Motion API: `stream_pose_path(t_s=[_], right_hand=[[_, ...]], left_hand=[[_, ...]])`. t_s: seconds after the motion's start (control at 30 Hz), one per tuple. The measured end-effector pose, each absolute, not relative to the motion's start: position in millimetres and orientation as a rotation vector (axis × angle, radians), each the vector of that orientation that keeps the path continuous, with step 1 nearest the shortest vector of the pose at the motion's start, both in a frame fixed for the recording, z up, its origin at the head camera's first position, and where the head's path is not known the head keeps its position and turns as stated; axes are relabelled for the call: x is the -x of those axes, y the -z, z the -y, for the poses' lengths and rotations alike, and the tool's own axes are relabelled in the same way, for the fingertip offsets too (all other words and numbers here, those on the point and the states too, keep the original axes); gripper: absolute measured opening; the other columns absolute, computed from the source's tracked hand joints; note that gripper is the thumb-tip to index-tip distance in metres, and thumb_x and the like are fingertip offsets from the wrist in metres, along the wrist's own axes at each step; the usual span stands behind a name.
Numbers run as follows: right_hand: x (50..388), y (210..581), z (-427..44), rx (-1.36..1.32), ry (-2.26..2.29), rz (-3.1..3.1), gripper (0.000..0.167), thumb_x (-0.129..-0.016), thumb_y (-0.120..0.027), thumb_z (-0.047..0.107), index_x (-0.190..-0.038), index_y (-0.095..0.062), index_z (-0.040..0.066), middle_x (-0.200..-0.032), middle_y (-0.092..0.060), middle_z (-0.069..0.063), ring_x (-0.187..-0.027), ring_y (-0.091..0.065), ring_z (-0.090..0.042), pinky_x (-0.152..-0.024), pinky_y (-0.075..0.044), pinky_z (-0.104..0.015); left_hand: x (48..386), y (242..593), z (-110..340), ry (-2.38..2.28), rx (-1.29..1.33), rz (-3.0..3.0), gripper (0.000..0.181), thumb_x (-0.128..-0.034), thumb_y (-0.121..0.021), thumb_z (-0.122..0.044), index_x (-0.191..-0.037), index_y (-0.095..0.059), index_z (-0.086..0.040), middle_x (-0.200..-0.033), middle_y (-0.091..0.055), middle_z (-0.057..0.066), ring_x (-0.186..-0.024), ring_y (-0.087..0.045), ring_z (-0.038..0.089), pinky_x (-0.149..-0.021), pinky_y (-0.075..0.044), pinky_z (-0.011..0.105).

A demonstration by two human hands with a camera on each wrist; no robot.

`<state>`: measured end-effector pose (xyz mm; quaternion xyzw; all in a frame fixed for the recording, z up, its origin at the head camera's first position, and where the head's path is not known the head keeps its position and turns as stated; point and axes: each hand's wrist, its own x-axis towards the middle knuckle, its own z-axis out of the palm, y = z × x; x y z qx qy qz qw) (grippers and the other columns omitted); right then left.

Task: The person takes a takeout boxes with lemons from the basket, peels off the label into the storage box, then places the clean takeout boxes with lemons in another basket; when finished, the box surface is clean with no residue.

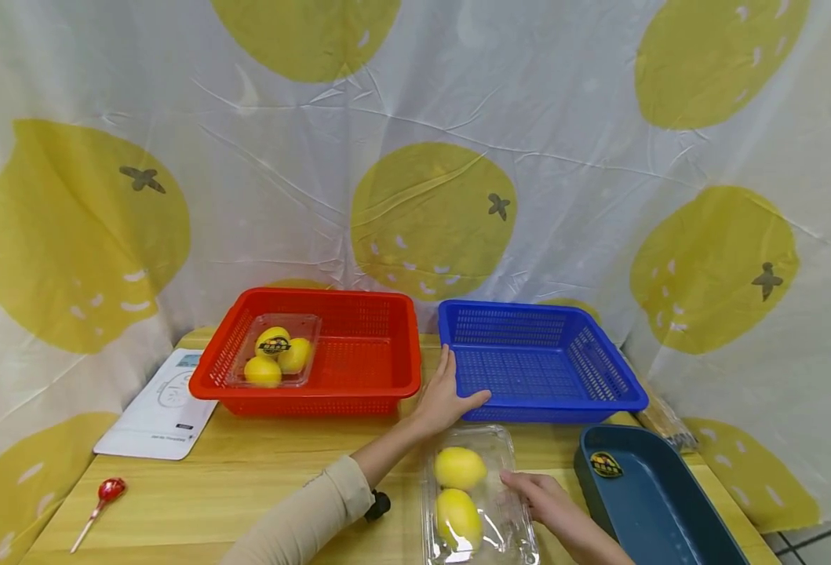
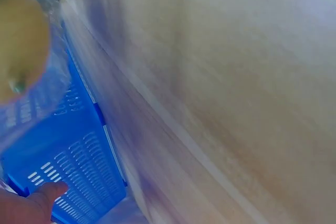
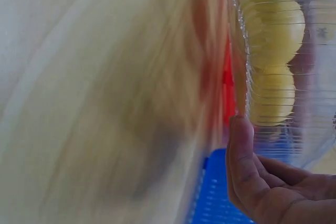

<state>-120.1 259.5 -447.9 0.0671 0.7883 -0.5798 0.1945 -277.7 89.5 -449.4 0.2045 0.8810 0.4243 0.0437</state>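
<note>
Two hands (image 1: 446, 400) (image 1: 545, 501), one box (image 1: 494, 506), seemingly two lemons (image 1: 461, 469) inside

The pale wooden tabletop (image 1: 246, 471) bore a printed white pouch (image 1: 164, 404), flat at its left edge. A red lollipop (image 1: 111, 490) lay nearer the tabletop's front left corner. Along the tabletop's right side sat a dark teal tray (image 1: 669, 502) with a sticker (image 1: 606, 464) inside. Behind the tabletop hung a white curtain (image 1: 274, 188) printed with yellow lemons; white tiles (image 1: 828, 545) lay beyond its right edge.
</note>
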Motion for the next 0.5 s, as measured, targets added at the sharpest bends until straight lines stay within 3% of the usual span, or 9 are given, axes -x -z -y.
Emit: stream_pose_path(t_s=[0.17, 0.3, 0.5], right_hand=[[116.0, 429.5, -272.0, -0.219, 1.533, -2.236, 0.072, -0.100, -0.044, 0.047, -0.128, -0.051, -0.019, -0.114, -0.069, -0.021, -0.102, -0.067, -0.025, -0.088, -0.056, -0.045], [112.4, 414.1, -284.5, -0.200, 1.498, -2.248, 0.066, -0.100, -0.044, 0.047, -0.121, -0.058, -0.015, -0.098, -0.072, -0.010, -0.087, -0.067, -0.020, -0.080, -0.056, -0.035], [117.8, 390.2, -304.4, -0.058, 1.502, -2.208, 0.064, -0.103, -0.038, 0.043, -0.122, -0.057, -0.015, -0.102, -0.071, -0.006, -0.087, -0.065, -0.017, -0.080, -0.056, -0.033]], left_hand=[[277.7, 450.4, -89.0, -1.311, -0.635, -2.704, 0.110, -0.0831, -0.059, -0.068, -0.155, -0.010, -0.002, -0.166, -0.002, 0.010, -0.143, -0.033, 0.040, -0.112, -0.037, 0.054], [278.7, 451.5, -88.7, -1.318, -0.636, -2.700, 0.109, -0.0824, -0.062, -0.065, -0.156, -0.011, -0.002, -0.166, -0.004, 0.011, -0.144, -0.032, 0.039, -0.114, -0.036, 0.052], [280.0, 450.2, -88.8, -1.337, -0.633, -2.683, 0.109, -0.0815, -0.065, -0.063, -0.155, -0.013, -0.002, -0.166, -0.004, 0.011, -0.145, -0.031, 0.038, -0.114, -0.036, 0.051]])
